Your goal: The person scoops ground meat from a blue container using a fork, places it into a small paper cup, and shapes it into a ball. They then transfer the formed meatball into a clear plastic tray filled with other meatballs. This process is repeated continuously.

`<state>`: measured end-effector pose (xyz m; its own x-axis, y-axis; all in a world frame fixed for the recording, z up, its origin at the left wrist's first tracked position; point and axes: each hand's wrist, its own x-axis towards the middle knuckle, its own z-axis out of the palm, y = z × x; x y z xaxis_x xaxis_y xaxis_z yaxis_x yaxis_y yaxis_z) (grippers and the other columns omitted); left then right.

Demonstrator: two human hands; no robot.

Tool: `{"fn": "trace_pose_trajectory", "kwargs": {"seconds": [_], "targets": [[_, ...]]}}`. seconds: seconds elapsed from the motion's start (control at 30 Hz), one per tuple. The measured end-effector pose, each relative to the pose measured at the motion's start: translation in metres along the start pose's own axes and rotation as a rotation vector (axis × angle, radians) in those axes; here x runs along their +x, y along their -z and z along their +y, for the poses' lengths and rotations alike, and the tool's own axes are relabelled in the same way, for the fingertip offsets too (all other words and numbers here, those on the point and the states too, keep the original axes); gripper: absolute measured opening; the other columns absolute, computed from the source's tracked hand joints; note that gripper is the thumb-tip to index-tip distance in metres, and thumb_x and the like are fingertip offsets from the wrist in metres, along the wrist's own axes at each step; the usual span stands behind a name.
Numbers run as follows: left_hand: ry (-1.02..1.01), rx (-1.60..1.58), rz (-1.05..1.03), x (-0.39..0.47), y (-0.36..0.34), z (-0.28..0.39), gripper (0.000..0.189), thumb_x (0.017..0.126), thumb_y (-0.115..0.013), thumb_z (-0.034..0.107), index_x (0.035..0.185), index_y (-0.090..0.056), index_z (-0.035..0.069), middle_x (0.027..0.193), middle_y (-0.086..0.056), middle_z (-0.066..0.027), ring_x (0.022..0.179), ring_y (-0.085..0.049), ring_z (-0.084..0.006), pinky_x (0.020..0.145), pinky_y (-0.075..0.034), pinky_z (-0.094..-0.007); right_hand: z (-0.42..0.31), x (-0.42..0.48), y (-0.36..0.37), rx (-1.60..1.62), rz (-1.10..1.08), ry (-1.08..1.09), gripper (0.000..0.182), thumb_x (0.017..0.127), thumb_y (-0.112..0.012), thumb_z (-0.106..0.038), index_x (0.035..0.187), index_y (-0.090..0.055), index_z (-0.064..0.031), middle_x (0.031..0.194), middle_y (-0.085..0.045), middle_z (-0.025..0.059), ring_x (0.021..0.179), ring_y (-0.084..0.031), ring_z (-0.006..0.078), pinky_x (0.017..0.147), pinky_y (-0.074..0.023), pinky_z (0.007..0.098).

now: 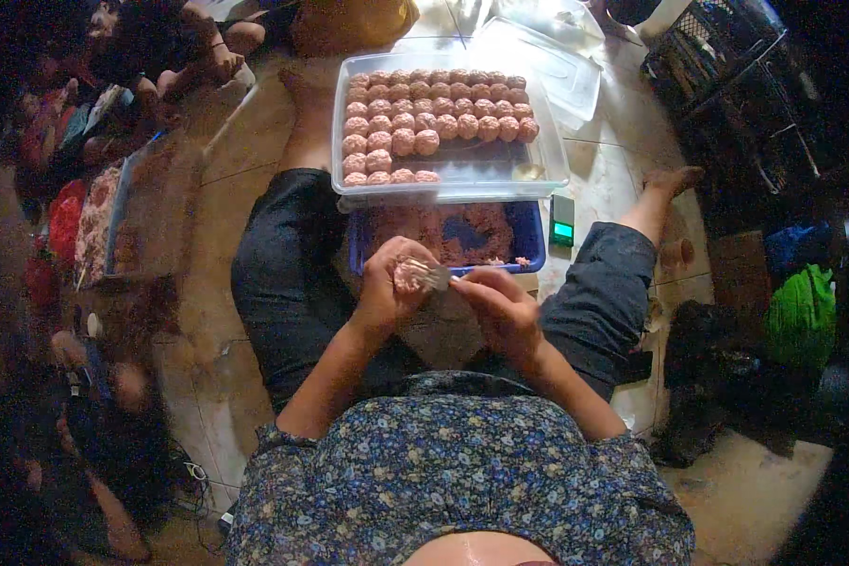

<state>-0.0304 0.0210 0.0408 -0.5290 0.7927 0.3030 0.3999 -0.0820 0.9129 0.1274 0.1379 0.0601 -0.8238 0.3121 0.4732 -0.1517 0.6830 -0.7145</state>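
Cupped in my left hand is a ball of pinkish minced meat. My right hand pinches the handle of a metal fork, whose tines rest against that ball. Just beyond both hands lies a blue tray of loose minced meat, with a bare blue patch at its middle. Behind it, partly above the tray, a clear plastic container holds rows of textured meatballs. Its front right part shows bare plastic.
A digital pocket scale with a lit display sits right of the tray. A clear lid lies behind the container. Black crates stand at far right. At left are other people, a person's hand, and another meat-filled tray.
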Motion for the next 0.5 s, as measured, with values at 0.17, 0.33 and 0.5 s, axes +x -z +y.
{"fn": "trace_pose_trajectory", "kwargs": {"seconds": [0.17, 0.33, 0.5], "targets": [[0.316, -0.323, -0.053, -0.004, 0.004, 0.012, 0.022, 0.065, -0.069, 0.003, 0.083, -0.057, 0.007, 0.08, -0.058, 0.0011, 0.075, -0.054, -0.0074, 0.067, -0.046, -0.0228, -0.007, 0.014, 0.007, -0.085, -0.083, 0.161, 0.037, 0.071, -0.06, 0.007, 0.107, -0.062, -0.0032, 0.092, -0.059, 0.0119, 0.084, -0.06, 0.0236, 0.073, -0.0497, 0.0291], [0.16, -0.145, 0.05, -0.005, 0.001, 0.013, 0.022, 0.068, -0.073, 0.008, 0.082, -0.058, 0.007, 0.075, -0.058, 0.0004, 0.069, -0.055, -0.0078, 0.064, -0.046, -0.0236, 0.0, 0.015, 0.012, -0.059, -0.128, 0.06, 0.038, 0.073, -0.061, 0.0, 0.11, -0.06, -0.0065, 0.099, -0.058, 0.0155, 0.09, -0.06, 0.0288, 0.076, -0.0511, 0.0329], [0.03, -0.066, 0.111, -0.005, 0.0, 0.01, 0.022, 0.07, -0.074, 0.011, 0.084, -0.058, 0.004, 0.075, -0.061, -0.0028, 0.067, -0.057, -0.0106, 0.062, -0.047, -0.0253, 0.0, 0.01, 0.014, -0.081, -0.11, 0.005, 0.036, 0.074, -0.06, 0.001, 0.109, -0.06, -0.0077, 0.102, -0.058, 0.0149, 0.089, -0.061, 0.0282, 0.075, -0.0505, 0.0318]]}}
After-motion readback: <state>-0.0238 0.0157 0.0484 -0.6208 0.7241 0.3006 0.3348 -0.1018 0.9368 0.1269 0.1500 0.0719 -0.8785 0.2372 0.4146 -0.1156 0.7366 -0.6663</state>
